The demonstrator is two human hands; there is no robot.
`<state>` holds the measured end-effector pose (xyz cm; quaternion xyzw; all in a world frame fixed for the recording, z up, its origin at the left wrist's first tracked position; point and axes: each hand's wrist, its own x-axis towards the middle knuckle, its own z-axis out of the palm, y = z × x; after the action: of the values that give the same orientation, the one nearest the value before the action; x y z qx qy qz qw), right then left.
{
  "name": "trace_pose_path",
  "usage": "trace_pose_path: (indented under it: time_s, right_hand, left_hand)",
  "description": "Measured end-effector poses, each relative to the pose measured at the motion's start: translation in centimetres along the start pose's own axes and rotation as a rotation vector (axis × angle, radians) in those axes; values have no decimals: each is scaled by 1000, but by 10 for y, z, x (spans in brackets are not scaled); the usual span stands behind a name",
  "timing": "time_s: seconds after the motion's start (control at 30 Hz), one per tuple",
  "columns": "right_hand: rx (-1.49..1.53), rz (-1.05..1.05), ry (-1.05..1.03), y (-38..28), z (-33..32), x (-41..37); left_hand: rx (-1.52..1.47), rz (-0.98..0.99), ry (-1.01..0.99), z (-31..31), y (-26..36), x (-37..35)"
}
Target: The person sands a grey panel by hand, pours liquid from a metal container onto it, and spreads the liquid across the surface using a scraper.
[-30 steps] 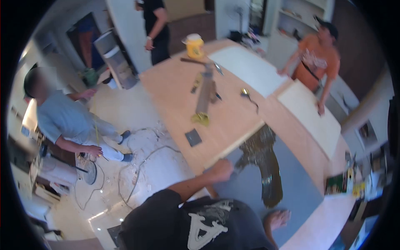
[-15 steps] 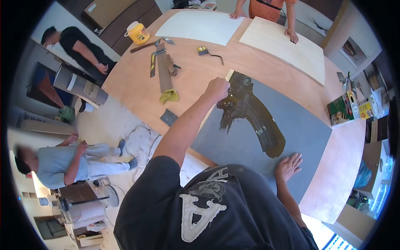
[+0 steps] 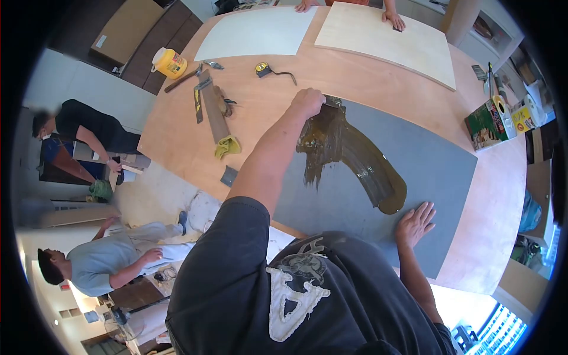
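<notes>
My left hand (image 3: 309,103) is closed around a flat scraper (image 3: 333,102), mostly hidden by the fingers, at the far left edge of a grey sheet (image 3: 438,154). Beneath and beside it, wet brown glue (image 3: 370,163) is smeared in a wide curved band across the sheet, thickest at the near end. Flat on the sheet's near right part lies my right hand (image 3: 414,225), fingers stretched out and holding nothing. A small dark grey offcut (image 3: 229,176) lies left of my left forearm.
On the table (image 3: 254,106) are a handsaw (image 3: 214,115), tape measure (image 3: 262,70), yellow tub (image 3: 170,63), green can (image 3: 488,124), white sheet (image 3: 254,32) and pale board (image 3: 384,41). A person's hand (image 3: 393,21) rests on that board. Two other people stand at left.
My left hand has moved slightly toward the sheet's far edge, spreading glue there. My right hand stays flat. The view has shifted, and the person in black at left has turned and lowered an arm.
</notes>
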<state>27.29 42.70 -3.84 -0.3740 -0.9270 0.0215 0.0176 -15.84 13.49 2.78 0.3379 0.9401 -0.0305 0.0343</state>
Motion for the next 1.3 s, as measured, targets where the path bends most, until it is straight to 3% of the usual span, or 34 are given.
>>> trace_pose_path:
  time_s: [0.13, 0.33, 0.43, 0.67, 0.87, 0.93, 0.97, 1.0, 1.03, 1.07, 1.13, 1.23, 1.3]
  right_hand:
    - [-18, -4, -9, 0, -1, 0]
    - [-36, 3, -25, 0, 1, 0]
    - [-41, 2, -31, 0, 1, 0]
    - [-36, 26, -47, 0, 4, 0]
    - [-119, 5, -21, 6, 9, -2]
    - [-17, -102, 42, 33, 35, -4]
    - [-145, -62, -19, 27, 28, -3]
    - [-136, -77, 71, 36, 48, 2]
    - [-28, -92, 82, 36, 45, 2]
    - [-115, -85, 72, 37, 46, 6]
    - [-209, -49, 226, 36, 73, 13]
    - [-108, -115, 289, 8, 17, -9]
    - [-63, -111, 357, 7, 17, -10]
  left_hand:
    - [3, 1, -96, 7, 8, -18]
    - [-107, 80, -81, 17, 10, -84]
    - [-91, 44, -193, 8, 25, -125]
    - [-170, 62, -51, 28, 51, -221]
    - [-234, 85, 105, 57, 67, -263]
    - [-302, 15, 88, 104, 70, -269]
    - [-303, 32, 187, 132, 71, -271]
    - [-280, 91, 358, 98, 76, -284]
    - [-238, -8, 264, 105, 79, -284]
    - [-194, -14, 322, 104, 82, -287]
    - [-190, -71, 205, 68, 92, -300]
    - [-208, -135, 302, 71, 102, -307]
    - [-199, -156, 363, 72, 108, -313]
